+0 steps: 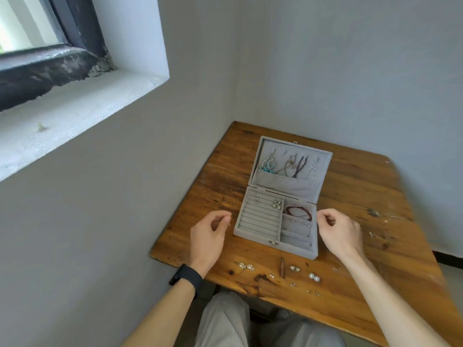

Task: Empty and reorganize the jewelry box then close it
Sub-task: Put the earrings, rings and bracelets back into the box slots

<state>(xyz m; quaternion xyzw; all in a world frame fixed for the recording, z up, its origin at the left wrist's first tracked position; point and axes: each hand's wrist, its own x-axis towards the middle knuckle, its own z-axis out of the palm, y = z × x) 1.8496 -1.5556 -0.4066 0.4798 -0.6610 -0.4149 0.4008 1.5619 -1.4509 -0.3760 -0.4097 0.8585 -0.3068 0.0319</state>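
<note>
A grey velvet jewelry box (250, 236) lies open on the wooden table (363, 186). Its lid (288, 185) leans back with several necklaces hanging inside, one turquoise (266, 166). Two earrings (276, 203) sit in the ring rolls. A red bracelet (298, 212) and a thin silver chain (298, 225) fill the right compartments. My left hand (209, 237) hovers just left of the box and pinches a small silver piece (229, 224). Beside the box's right edge, my right hand (339, 234) has loosely curled fingers and nothing visible in them.
Several small earrings lie on the table in front of the box, among them flower studs (245, 266) and two pearls (314, 277). Another small piece (370, 234) lies to the right. Walls close in behind and to the left, with a window sill (75, 116) above.
</note>
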